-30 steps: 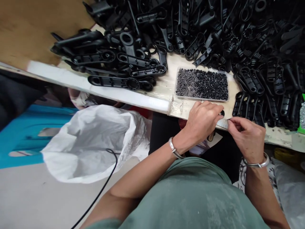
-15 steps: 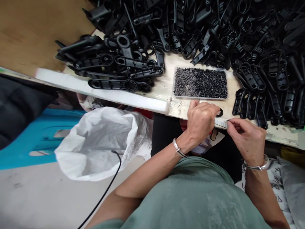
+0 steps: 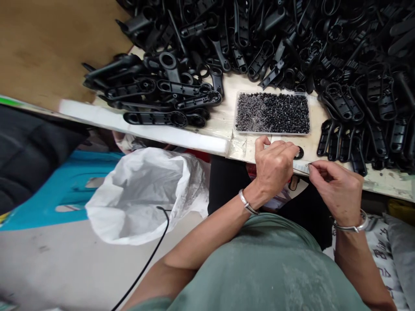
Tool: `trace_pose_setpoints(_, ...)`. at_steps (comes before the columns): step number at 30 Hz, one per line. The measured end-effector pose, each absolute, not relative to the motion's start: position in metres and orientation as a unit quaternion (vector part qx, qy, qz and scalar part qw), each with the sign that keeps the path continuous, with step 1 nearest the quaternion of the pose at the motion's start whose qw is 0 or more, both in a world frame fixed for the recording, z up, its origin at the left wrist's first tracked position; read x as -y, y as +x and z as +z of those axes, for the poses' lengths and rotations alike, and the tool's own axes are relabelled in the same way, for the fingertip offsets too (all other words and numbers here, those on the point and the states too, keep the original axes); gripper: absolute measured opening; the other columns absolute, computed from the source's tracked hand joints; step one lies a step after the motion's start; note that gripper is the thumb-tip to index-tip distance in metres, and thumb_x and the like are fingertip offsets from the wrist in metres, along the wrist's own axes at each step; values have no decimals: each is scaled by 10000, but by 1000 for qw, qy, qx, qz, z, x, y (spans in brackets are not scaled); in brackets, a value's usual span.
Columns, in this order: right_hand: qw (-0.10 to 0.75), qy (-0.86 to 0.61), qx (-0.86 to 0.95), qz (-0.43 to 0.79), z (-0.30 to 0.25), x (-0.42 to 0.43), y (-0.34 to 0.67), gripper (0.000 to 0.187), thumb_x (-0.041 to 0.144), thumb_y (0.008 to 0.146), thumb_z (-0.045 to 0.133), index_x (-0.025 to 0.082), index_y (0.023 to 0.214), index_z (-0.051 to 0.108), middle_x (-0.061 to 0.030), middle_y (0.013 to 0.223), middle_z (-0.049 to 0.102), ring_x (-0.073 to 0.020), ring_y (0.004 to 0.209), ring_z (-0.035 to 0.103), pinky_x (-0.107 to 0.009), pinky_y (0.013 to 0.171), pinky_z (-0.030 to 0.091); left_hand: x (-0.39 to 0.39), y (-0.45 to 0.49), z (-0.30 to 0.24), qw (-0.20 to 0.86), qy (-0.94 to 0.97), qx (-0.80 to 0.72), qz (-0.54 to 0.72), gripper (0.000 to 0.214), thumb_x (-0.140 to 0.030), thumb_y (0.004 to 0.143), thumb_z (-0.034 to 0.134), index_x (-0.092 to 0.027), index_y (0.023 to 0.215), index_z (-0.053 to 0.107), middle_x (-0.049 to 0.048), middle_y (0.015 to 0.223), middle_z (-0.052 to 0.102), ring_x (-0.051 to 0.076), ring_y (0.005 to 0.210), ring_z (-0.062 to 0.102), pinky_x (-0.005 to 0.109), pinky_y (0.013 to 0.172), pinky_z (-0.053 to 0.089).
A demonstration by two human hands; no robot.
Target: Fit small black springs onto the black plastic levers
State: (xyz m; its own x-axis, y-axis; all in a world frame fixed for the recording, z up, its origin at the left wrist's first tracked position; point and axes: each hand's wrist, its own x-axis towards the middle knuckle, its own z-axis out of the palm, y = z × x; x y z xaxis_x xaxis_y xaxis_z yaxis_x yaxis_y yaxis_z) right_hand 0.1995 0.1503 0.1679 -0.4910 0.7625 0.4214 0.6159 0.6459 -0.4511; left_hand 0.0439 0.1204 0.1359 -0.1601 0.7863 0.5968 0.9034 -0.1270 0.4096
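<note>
My left hand [image 3: 274, 166] is curled at the table's near edge, its fingers closed over a small black ring-shaped part [image 3: 298, 152] that shows only partly beyond the fingertips. My right hand [image 3: 337, 190] pinches a tiny thin metal piece [image 3: 309, 164] between thumb and forefinger, right next to the left fingertips. Just beyond both hands sits a clear shallow tray [image 3: 272, 113] filled with small black and grey pieces. Both wrists wear silver bangles.
Big heaps of black plastic handle parts [image 3: 292, 39] cover the table's far side and right; a smaller stack [image 3: 162, 93] lies at left. A white sack [image 3: 145, 190] stands open below the table edge, with a black cable [image 3: 145, 263], a blue stool [image 3: 48, 190] and brown board [image 3: 42, 43].
The hands hold nearly the same pose at the table edge. The view has drifted slightly, shifting the sack and the left stack of parts to the right.
</note>
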Motion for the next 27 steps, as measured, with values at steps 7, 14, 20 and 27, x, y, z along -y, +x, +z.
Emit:
trace_pose_setpoints(7,295,-411,854,120,167,-150,199,94,156,856,635,190,789,691,18,678,686,-116,560,622,-220,586,487,-122,44,134,78,-644,659,-379,237,-108,935,491,-193,793,660,-34,793,744,135,729,641,366,838,285)
trace_pose_setpoints(14,293,-426,847,124,168,-150,201,107,173,868,626,197,785,691,22,664,675,-112,546,607,-225,581,483,-115,37,139,3,-656,660,-366,221,-126,975,461,-197,931,665,-28,899,758,149,832,675,393,917,250)
trace_pose_setpoints(20,297,-429,844,124,166,-151,205,94,187,865,637,202,792,695,21,682,688,-114,547,610,-231,580,490,-110,25,145,-91,-687,636,-341,306,-53,947,420,-197,1084,653,-1,1080,745,158,971,673,384,913,272)
trace_pose_setpoints(27,304,-419,847,121,166,-151,206,84,166,857,651,197,788,688,28,680,685,-108,544,608,-226,579,478,-113,24,155,-124,-690,643,-310,303,-70,950,434,-196,1096,668,8,1098,741,172,983,670,401,930,294)
